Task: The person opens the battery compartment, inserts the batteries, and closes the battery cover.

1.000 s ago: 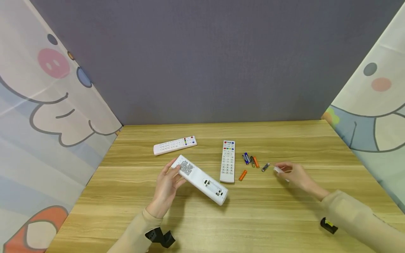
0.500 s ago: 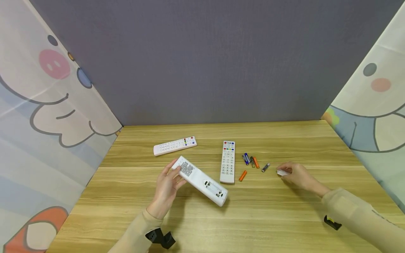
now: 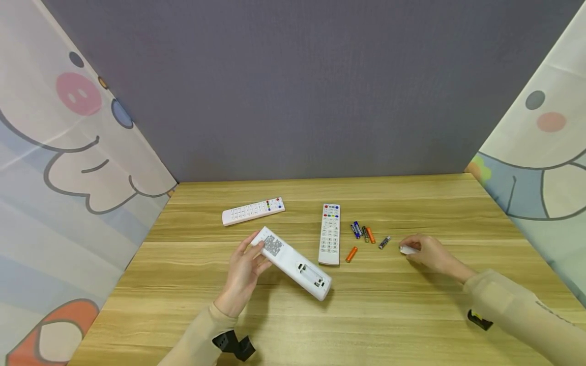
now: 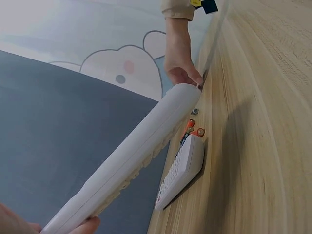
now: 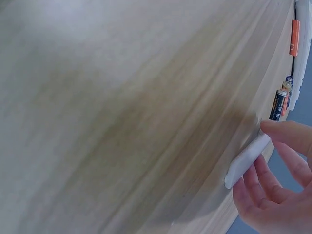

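My left hand [image 3: 244,269] grips a white remote control [image 3: 293,262] by one end, raised over the table with its back facing up. A label sits near the held end, and an uncovered battery compartment [image 3: 311,274] shows at the other. In the left wrist view the remote's button side faces down toward the tabletop. At the right, my right hand [image 3: 430,253] pinches a small white battery cover [image 5: 247,160] between thumb and fingers, close over the wood. A dark battery [image 3: 384,242] lies just left of that hand.
Two more white remotes lie button side up, one [image 3: 253,211] at the back left and one [image 3: 329,234] near the middle. Between the middle remote and my right hand are several batteries, including a single orange one [image 3: 351,254]. A grey panel [image 3: 320,91] stands behind the wooden table [image 3: 389,315].
The right hand has shifted slightly right and turned the battery cover in its fingers. The left hand and its remote have moved slightly down and to the right.
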Motion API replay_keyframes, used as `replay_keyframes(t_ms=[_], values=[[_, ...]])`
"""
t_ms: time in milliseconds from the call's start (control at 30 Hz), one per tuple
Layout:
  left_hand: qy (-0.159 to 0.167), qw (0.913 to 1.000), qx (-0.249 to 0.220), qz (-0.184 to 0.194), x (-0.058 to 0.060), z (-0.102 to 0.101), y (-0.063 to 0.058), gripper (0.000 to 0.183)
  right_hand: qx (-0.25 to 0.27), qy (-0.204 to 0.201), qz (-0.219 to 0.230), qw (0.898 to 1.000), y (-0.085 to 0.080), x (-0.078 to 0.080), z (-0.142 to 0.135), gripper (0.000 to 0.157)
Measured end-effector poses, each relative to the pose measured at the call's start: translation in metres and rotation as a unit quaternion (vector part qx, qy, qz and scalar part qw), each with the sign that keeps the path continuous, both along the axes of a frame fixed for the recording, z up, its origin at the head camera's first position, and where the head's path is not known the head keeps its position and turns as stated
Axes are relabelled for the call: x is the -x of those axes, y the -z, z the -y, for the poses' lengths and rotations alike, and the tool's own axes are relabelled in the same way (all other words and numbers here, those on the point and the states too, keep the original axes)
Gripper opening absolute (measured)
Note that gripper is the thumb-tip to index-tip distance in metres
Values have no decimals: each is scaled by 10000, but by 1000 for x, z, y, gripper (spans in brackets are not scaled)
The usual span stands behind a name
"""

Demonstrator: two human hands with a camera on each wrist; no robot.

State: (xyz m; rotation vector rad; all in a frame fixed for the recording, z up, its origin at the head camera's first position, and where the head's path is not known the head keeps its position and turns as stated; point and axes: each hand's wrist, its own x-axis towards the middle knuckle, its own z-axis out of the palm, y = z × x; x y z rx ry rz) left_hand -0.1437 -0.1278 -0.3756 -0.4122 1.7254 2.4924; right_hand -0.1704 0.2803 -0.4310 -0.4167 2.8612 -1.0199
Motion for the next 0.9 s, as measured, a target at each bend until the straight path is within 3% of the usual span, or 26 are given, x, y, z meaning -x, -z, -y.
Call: replay_keyframes(t_ms=[367, 900], values=[[7, 10000, -58, 13, -1, 0, 0, 47, 64, 36, 312, 9995, -2, 4, 4, 26], [-8, 9999, -129, 27, -2, -1, 1, 44, 55, -135, -227, 9996, -3, 21, 20, 27]])
